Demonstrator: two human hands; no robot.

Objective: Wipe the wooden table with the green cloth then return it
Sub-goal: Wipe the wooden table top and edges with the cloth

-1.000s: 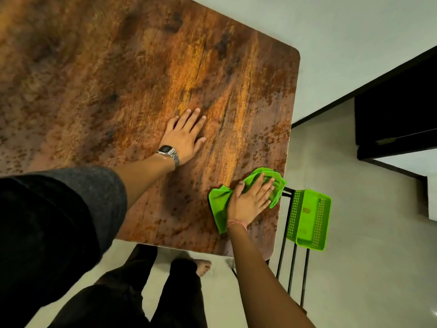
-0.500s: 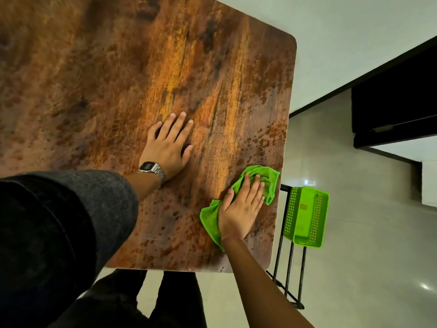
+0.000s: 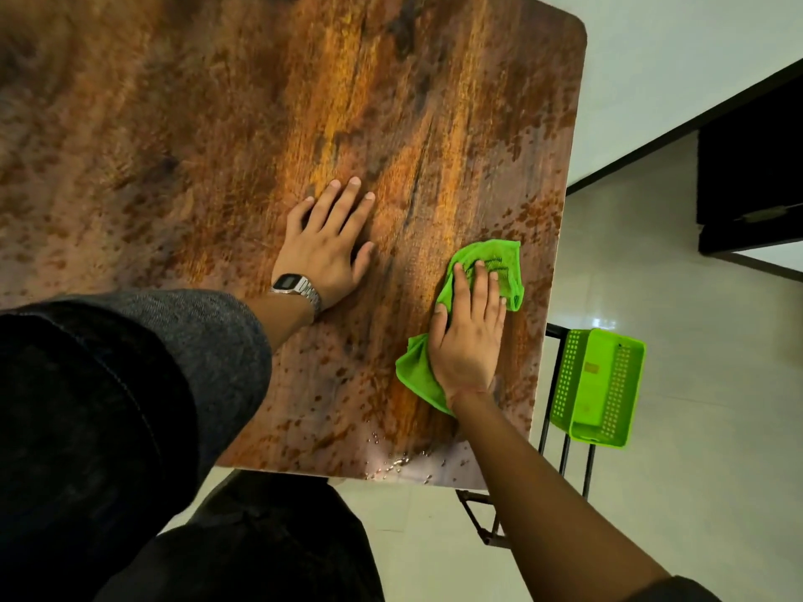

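Note:
The wooden table (image 3: 217, 145) fills the upper left of the head view, with a mottled brown and orange top. Near its right edge lies the green cloth (image 3: 495, 267), crumpled and pressed flat under my right hand (image 3: 469, 336), whose fingers curl over it. My left hand (image 3: 326, 249) rests palm down on the bare wood to the left of the cloth, fingers spread, a metal watch on its wrist. A few water drops glint at the table's near right corner.
A green plastic basket (image 3: 595, 384) sits on a black metal stand just past the table's right edge. Pale tiled floor lies beyond it. A dark piece of furniture (image 3: 747, 176) stands at the far right. My dark trousers show below the table's near edge.
My right hand has pushed the cloth away from me along the right edge. My left hand has stayed flat on the wood. The view has shifted closer.

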